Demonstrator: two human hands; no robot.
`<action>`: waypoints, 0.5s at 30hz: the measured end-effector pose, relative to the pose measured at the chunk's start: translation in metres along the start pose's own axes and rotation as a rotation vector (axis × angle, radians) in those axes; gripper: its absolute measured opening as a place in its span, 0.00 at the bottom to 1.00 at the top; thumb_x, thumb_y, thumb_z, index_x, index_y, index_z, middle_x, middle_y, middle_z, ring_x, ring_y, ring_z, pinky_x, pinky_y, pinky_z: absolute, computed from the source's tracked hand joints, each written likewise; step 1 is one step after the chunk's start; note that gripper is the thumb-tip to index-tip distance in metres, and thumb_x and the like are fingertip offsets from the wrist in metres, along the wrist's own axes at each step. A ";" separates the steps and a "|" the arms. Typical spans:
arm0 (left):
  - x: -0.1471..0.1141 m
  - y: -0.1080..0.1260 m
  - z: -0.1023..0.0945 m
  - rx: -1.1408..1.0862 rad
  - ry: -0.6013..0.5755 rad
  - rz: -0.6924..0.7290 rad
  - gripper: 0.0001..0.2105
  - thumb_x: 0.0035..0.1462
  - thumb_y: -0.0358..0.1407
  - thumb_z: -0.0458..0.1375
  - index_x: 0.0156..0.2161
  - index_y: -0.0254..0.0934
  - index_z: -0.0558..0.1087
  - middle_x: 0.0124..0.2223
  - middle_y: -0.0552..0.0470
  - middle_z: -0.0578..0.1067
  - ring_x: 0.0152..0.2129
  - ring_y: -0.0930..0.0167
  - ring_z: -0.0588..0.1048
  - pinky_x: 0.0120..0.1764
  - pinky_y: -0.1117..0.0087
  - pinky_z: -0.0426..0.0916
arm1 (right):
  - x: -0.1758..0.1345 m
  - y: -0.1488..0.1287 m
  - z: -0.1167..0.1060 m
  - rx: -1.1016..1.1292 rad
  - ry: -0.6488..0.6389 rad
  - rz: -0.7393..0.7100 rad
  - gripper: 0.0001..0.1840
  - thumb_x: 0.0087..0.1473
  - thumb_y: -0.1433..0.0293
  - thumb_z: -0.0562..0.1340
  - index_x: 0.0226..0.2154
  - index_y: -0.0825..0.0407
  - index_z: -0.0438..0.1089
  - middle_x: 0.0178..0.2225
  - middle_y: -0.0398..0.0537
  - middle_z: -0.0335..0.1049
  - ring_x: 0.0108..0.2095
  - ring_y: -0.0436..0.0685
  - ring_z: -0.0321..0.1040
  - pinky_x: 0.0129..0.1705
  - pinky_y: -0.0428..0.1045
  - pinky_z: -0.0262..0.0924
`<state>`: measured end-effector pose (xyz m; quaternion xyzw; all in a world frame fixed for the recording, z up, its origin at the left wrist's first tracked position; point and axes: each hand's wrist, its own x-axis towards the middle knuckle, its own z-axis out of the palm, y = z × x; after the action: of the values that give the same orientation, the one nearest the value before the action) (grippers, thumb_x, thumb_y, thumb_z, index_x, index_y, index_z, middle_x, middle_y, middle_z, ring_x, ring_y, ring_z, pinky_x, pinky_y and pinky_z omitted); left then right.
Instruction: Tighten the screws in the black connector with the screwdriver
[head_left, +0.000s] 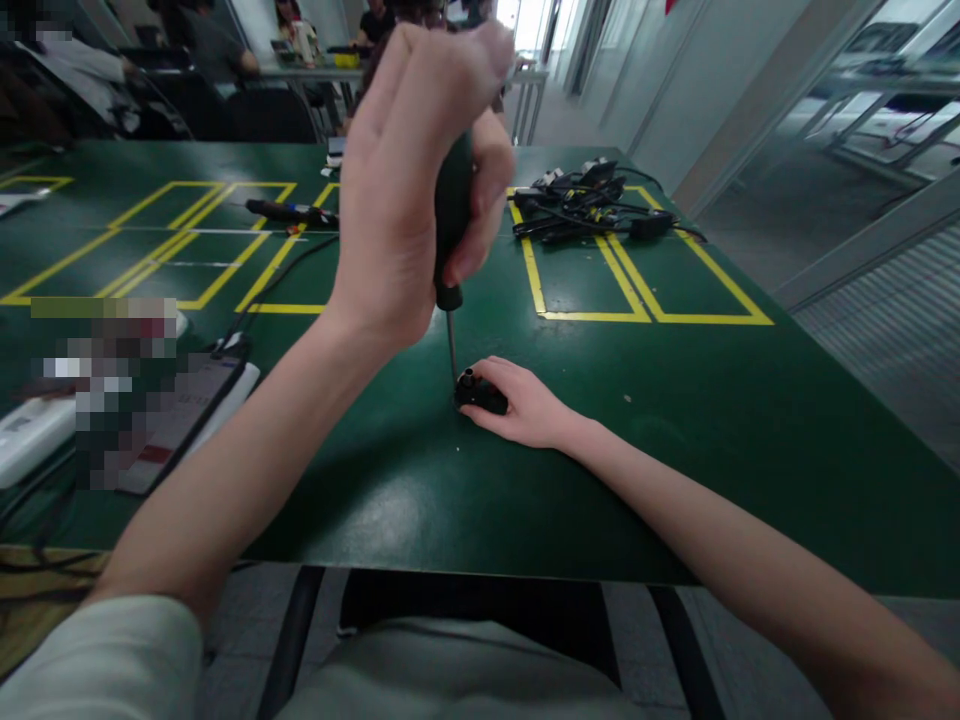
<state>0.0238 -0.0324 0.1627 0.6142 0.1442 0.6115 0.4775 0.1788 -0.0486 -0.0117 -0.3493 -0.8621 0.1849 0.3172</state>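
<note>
My left hand (412,180) is raised in front of me, its fingers wrapped round the dark handle of a screwdriver (454,215). The thin metal shaft points almost straight down. Its tip meets the left end of a small black part (487,398) with a short round stub on top; the exact contact point is too small to make out. Low on the green table (390,480), my right hand (525,405) pinches that black part from the right, thumb in front and fingers behind. The part's right end is hidden in the palm.
A pile of black cables and adapters (592,205) lies at the far right, on yellow tape outlines. Another dark-handled tool (289,212) lies at the back left. A white power strip (34,435) and a flat grey device (187,400) are at the left. People sit beyond the table.
</note>
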 end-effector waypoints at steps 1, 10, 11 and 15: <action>0.001 0.001 0.001 -0.021 -0.022 -0.035 0.20 0.75 0.29 0.36 0.28 0.40 0.56 0.20 0.63 0.56 0.08 0.86 0.56 0.14 0.83 0.46 | 0.000 0.000 0.000 0.003 0.007 -0.008 0.09 0.62 0.64 0.64 0.41 0.51 0.66 0.38 0.52 0.74 0.38 0.59 0.69 0.40 0.53 0.65; 0.003 0.010 -0.014 0.096 -0.323 -0.114 0.22 0.77 0.36 0.36 0.37 0.31 0.68 0.32 0.55 0.68 0.27 0.82 0.72 0.32 0.79 0.70 | -0.001 0.001 0.000 0.018 0.000 0.013 0.09 0.62 0.63 0.64 0.40 0.51 0.66 0.38 0.51 0.74 0.37 0.60 0.69 0.41 0.54 0.66; 0.003 0.010 -0.017 0.110 -0.318 -0.092 0.16 0.75 0.35 0.43 0.37 0.31 0.67 0.35 0.55 0.70 0.31 0.81 0.75 0.35 0.77 0.73 | -0.001 0.000 0.000 0.022 -0.005 0.015 0.09 0.62 0.63 0.64 0.40 0.51 0.67 0.38 0.51 0.74 0.38 0.60 0.69 0.41 0.54 0.66; 0.004 0.007 -0.023 0.107 -0.208 -0.018 0.10 0.65 0.28 0.57 0.34 0.38 0.59 0.34 0.62 0.72 0.26 0.83 0.76 0.30 0.80 0.71 | 0.000 -0.001 -0.001 0.032 -0.022 0.029 0.09 0.62 0.63 0.64 0.41 0.51 0.68 0.39 0.52 0.75 0.39 0.61 0.71 0.42 0.55 0.67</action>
<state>0.0011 -0.0229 0.1657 0.6977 0.1320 0.5316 0.4618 0.1790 -0.0495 -0.0104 -0.3546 -0.8573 0.2072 0.3104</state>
